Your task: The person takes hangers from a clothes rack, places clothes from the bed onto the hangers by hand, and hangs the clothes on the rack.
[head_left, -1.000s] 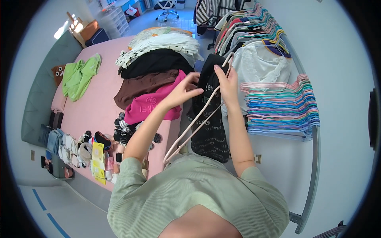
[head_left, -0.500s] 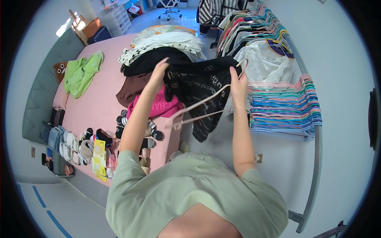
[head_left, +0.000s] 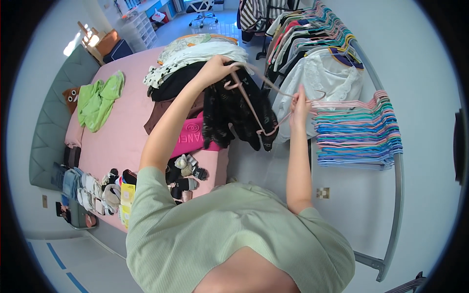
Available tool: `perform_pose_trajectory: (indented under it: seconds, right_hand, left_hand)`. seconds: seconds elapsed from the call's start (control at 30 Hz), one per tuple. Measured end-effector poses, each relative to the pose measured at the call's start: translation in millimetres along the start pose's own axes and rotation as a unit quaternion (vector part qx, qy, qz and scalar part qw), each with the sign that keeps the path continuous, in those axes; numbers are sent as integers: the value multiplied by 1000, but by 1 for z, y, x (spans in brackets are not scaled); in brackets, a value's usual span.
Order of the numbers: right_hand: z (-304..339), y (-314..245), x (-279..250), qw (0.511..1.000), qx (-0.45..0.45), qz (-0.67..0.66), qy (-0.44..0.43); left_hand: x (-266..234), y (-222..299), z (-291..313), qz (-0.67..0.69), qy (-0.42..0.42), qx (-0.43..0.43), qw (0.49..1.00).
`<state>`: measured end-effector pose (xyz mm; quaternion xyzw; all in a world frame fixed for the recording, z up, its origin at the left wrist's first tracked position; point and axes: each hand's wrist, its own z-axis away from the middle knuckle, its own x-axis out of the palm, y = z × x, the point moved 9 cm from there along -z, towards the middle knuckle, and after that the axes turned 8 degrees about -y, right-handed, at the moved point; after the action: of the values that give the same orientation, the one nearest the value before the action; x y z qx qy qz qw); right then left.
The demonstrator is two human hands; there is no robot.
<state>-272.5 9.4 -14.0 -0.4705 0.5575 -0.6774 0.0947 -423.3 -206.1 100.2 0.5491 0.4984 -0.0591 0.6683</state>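
My left hand (head_left: pixel 217 72) is closed, gripping a black garment (head_left: pixel 244 112) with a faint pale print, which hangs in loose folds below it. A pink clothes hanger (head_left: pixel 250 105) slants across the front of the garment, one end reaching up to my left hand. On the other side, my right hand (head_left: pixel 299 108) closes round the hanger near its hook. Whether the hanger's upper end is inside the garment is hidden by the left fingers and cloth. Just right of my right hand, a white lace-trimmed top (head_left: pixel 322 73) hangs on the rail.
Stacked pink, green and blue hangers (head_left: pixel 359 134) hang along the metal rail (head_left: pixel 396 195), beyond them a row of clothes (head_left: pixel 298 41). On the pink bed (head_left: pixel 127 107) lie piled clothes (head_left: pixel 205 56), a magenta garment (head_left: pixel 190 136), a green jacket (head_left: pixel 100 100) and rolled socks (head_left: pixel 188 171).
The hanger has swung round, its hook now beside my right hand. That hand no longer holds the garment's edge, and the cloth hangs from my left hand, which has moved up and right.
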Motion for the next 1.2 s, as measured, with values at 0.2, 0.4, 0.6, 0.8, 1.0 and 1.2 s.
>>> perform_pose_trajectory:
  seconds: [0.2, 0.4, 0.6, 0.8, 1.0, 1.2]
  right_hand:
    - [-13, -35, 18, 990, -68, -119, 27]
    - [-21, -43, 41, 977, -84, -198, 4]
    - [-15, -27, 46, 972, -101, -211, 30]
    - [2, -12, 51, 983, -92, -136, 86]
    - [-7, -3, 31, 983, -111, -120, 78]
    - [-7, -30, 38, 976, -64, -208, 25]
  left_hand:
    - [13, 5, -8, -129, 1, -12, 992]
    - [31, -11, -11, -159, 1, 30, 987]
    - [44, -5, -2, -78, -20, 28, 996]
    - [42, -9, 6, 14, -38, -29, 999]
    - [25, -11, 9, 33, -20, -9, 999]
    - [40, -47, 12, 70, -24, -56, 996]
